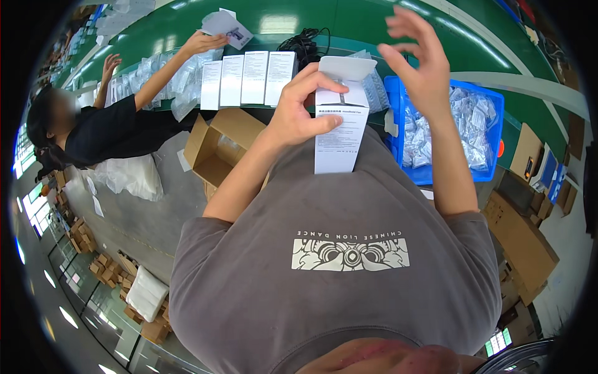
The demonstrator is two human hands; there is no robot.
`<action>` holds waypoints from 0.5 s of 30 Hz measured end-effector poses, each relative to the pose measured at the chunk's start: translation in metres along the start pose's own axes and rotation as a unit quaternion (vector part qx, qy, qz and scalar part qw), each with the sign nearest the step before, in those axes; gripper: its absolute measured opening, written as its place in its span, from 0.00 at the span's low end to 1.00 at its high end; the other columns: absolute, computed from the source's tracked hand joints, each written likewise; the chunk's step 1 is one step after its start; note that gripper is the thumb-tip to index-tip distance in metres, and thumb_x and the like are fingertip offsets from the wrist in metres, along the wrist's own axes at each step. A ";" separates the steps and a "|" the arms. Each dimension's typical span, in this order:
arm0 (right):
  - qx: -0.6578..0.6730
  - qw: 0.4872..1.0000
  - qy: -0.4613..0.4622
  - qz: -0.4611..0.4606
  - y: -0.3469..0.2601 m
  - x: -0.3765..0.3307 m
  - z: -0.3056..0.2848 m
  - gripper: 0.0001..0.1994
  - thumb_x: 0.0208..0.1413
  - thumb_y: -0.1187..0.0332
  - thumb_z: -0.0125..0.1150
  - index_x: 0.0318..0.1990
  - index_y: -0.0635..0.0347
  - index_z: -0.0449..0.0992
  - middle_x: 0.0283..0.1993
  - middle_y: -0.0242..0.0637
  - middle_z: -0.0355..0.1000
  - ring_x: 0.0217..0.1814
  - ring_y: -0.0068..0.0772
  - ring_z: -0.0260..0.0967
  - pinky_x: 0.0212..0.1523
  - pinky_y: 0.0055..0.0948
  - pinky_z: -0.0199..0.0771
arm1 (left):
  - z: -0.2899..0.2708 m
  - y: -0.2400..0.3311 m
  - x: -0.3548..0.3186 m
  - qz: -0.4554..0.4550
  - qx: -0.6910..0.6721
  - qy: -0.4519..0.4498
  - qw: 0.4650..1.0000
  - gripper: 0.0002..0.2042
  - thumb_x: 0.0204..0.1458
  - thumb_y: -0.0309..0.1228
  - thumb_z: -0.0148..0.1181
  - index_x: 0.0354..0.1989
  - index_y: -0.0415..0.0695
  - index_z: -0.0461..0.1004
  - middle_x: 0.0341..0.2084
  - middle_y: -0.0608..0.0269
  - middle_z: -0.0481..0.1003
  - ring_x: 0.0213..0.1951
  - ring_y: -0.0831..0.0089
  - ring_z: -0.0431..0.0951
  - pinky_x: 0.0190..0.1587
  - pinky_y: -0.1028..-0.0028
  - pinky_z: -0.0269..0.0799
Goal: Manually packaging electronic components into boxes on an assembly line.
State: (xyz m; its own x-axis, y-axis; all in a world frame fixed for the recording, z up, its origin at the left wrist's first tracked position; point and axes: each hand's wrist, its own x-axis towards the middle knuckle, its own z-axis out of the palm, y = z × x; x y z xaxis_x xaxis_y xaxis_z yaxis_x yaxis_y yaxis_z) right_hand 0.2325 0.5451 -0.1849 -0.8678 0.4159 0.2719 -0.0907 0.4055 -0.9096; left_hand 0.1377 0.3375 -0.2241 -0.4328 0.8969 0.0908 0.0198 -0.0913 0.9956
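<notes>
My left hand (299, 106) grips a white carton (339, 146) near its upper end, thumb on the printed front and fingers over the top. The carton stands upright close against my shirt, and its lid flap (347, 67) sticks up at the far side. My right hand (423, 68) is raised to the right of the carton, apart from it, with its fingers spread and nothing in them. Several similar white cartons (254, 78) stand in a row to the left of my left hand.
A blue bin (500, 128) with small clear packets (461, 124) stands at my right. Black cables (304, 48) lie behind the carton row. An open cardboard box (202, 146) is below it. At left, a co-worker's hand (204, 42) holds a white printed piece (227, 28) over bagged items (190, 81).
</notes>
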 end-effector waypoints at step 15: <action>-0.179 0.949 -0.168 -0.199 0.012 0.011 0.003 0.11 0.60 0.70 0.63 0.49 0.59 0.83 0.46 0.36 0.81 0.47 0.25 0.78 0.47 0.25 0.76 | 0.005 -0.002 0.003 -0.005 0.038 0.036 0.999 0.18 0.45 0.30 0.64 0.46 0.39 0.74 0.42 0.62 0.68 0.43 0.74 0.71 0.46 0.74 0.67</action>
State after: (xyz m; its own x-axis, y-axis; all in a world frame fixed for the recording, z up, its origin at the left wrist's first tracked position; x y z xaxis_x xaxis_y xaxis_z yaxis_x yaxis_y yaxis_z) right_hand 0.2206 0.5520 -0.1938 -0.9121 -0.0869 0.4006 -0.3239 0.7518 -0.5744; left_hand 0.1411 0.3424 -0.2259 -0.4972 0.8638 0.0811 0.0824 -0.0461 0.9955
